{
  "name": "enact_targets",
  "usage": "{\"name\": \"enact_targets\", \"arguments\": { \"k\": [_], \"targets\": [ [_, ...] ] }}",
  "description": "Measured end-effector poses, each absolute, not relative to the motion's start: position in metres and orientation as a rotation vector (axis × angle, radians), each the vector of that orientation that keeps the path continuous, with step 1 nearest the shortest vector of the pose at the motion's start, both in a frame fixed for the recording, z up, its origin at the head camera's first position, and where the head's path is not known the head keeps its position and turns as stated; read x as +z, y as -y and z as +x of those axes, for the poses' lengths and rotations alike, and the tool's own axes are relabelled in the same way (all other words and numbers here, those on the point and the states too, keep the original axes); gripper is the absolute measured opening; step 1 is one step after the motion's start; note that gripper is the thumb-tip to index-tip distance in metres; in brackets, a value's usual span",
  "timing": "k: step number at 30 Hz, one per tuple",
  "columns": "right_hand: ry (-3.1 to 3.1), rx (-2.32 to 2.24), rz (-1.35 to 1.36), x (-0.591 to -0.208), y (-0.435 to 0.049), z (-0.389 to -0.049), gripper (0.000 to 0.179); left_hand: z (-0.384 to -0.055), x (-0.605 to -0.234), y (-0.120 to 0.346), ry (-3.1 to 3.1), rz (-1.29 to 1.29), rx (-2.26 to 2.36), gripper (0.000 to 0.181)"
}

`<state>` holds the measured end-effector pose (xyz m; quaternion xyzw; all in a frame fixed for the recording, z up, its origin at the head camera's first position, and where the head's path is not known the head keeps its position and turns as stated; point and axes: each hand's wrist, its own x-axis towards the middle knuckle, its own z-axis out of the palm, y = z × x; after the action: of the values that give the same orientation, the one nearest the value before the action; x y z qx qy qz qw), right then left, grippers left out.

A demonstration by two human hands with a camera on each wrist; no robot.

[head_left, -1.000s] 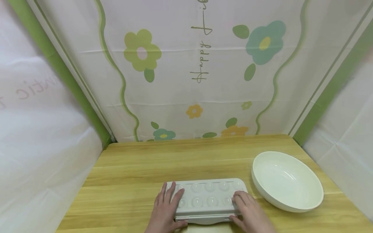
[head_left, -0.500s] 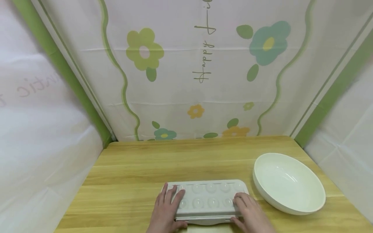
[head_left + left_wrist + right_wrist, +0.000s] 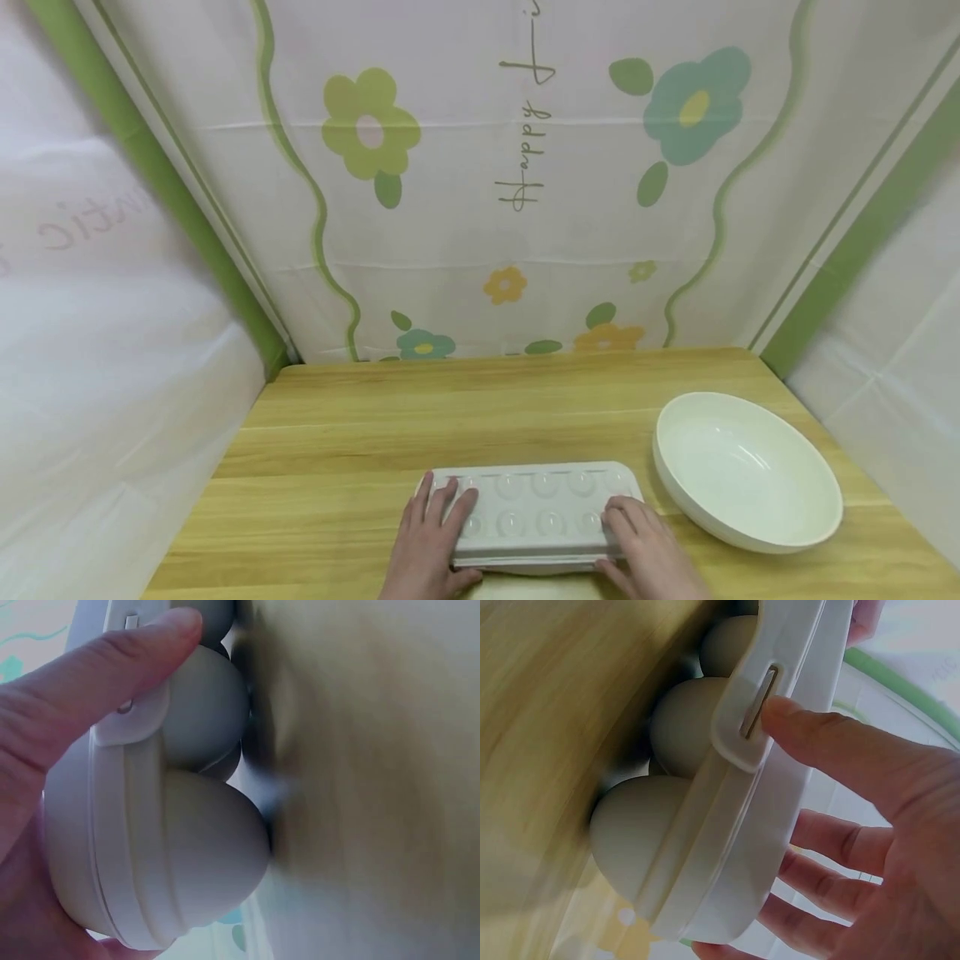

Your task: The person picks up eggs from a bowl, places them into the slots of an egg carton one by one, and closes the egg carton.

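A white lidded egg box [image 3: 528, 504] with round bumps in its lid lies near the table's front. Its rounded egg cups [image 3: 214, 840] bulge from the underside in the left wrist view. My left hand [image 3: 427, 542] grips the box's left end, fingers spread over the lid and thumb on the front latch flap [image 3: 135, 724]. At the right end, my right hand [image 3: 648, 546] holds the box with bent fingers on the lid. Its thumb touches the slotted latch flap [image 3: 739, 739] in the right wrist view. The inside of the box is hidden.
To the right of the egg box stands a wide white bowl [image 3: 746, 471] with nothing visible in it. The wooden table [image 3: 337, 433] is enclosed by a flower-printed cloth [image 3: 450, 225] at the back and white cloth at the sides.
Below the lid's front edge, the latch flap shows less than a second ago. Both hands keep their places on the egg box. The head view has shifted slightly.
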<state>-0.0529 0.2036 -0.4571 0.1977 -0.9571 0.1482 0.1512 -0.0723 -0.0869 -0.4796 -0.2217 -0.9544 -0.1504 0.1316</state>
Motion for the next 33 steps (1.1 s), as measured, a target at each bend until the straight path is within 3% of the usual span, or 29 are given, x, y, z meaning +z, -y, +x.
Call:
{"name": "enact_targets", "arguments": {
  "k": [12,33],
  "targets": [
    [2.650,0.297,0.695,-0.4593,-0.2088,-0.0542,0.049,-0.0735,-0.4827,0.0894,2.724,-0.666,-0.473,0.095],
    [2.522,0.168,0.686,-0.4641,-0.2112,-0.0561,0.067,-0.0752,-0.4844,0.0920,2.731,-0.666,-0.529,0.098]
  ]
}}
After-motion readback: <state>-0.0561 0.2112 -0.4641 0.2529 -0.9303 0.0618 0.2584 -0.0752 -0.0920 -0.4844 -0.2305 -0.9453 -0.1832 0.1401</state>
